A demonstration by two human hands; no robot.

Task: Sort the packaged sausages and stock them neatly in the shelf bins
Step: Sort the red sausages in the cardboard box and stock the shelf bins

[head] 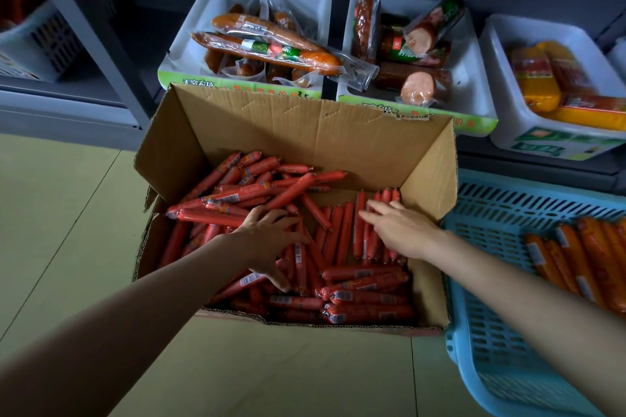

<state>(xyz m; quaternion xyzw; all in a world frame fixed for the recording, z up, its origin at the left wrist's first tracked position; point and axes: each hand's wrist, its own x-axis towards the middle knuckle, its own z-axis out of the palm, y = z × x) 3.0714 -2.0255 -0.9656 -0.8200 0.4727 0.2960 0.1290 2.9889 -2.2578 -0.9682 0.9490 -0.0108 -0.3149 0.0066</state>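
Note:
An open cardboard box (pixel 305 125) on the floor holds several red packaged sausages (pixel 366 298), some loose, some lined up side by side. My left hand (pixel 271 240) reaches into the middle of the box, fingers spread and curled down over the pile, thumb on a sausage near the front. My right hand (pixel 399 230) lies with straight fingers on a row of upright-lined red sausages (pixel 342 230) at the box's right side.
Three white shelf bins stand behind the box: the left bin (pixel 189 44) with long vacuum-packed sausages, the middle bin (pixel 474 78) with thick sliced ones, the right bin (pixel 501 78) with yellow packs. A blue plastic basket (pixel 491 281) with orange sausages sits at right. Grey shelf frame at left.

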